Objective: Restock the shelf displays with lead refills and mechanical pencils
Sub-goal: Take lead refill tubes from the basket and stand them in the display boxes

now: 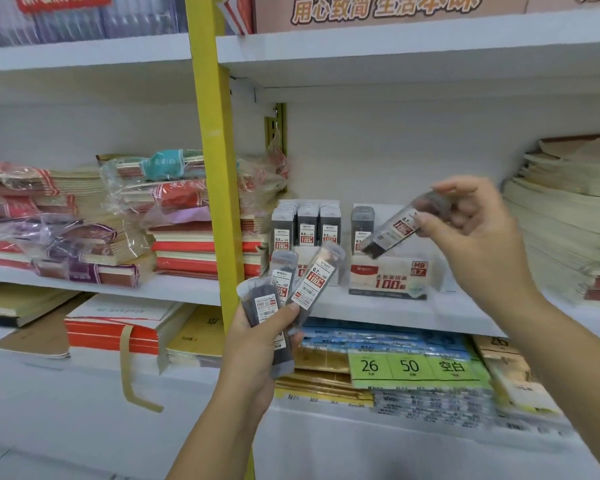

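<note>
While right hand (475, 233) pinches refill (395, 230) over part-filled box (388, 278), I see left hand (257, 344) gripping spares (317, 275); restock unfinished.

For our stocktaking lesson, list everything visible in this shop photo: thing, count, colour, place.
Shelves: several, white, across the view.
Post: one, yellow, upright between bays.
Notebook stacks: several, red and cream, middle shelf left.
Paper stacks: several, cream, middle shelf right.
Boxed refill packs: three rows, dark, middle shelf centre.
Display box: one, white and red, right of those rows.
Green label: one, lower shelf.
Fanned refill packs: at least three, dark, left hand.
Single refill pack: one, dark, tilted, right hand.
Left hand: grips the fanned packs.
Right hand: pinches the single pack.
</note>
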Demonstrator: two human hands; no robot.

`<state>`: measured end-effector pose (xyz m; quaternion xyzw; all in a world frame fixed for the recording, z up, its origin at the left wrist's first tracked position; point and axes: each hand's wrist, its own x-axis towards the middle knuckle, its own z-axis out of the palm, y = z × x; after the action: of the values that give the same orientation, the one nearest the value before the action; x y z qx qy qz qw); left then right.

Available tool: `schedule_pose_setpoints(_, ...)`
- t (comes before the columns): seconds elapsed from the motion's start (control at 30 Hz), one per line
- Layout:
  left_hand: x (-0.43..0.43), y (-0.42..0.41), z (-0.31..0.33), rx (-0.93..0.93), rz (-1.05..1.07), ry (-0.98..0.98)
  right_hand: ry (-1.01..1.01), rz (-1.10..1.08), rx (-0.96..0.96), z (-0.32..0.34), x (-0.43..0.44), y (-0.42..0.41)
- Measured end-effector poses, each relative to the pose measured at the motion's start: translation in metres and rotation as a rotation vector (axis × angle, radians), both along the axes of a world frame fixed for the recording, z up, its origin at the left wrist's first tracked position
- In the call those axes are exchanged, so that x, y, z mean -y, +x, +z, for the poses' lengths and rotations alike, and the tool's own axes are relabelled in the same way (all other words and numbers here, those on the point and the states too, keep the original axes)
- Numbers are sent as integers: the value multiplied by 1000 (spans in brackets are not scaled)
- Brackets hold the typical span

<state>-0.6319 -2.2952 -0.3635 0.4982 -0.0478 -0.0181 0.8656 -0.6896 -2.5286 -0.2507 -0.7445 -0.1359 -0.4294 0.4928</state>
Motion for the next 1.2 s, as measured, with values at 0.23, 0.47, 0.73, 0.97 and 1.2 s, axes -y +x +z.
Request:
schedule_pose_setpoints(0.23, 9, 15, -1, 7, -38, 34, -419, -198, -117, 46, 9, 63)
schedule_pose_setpoints(0.47, 8, 25, -3, -25, 2, 27, -484, -168, -338, 32, 11, 99)
schedule_pose_setpoints(0.73, 17, 25, -3, -23, -50, 40, -648, -358, -353, 10, 9, 97)
schedule_pose_setpoints(0.97, 22, 18, 2, 22, -86, 13, -103, 111, -482, -9, -29, 47)
schedule_pose_setpoints(1.2, 22, 14, 5, 30, -148, -5, 56, 97, -380, 2, -24, 45)
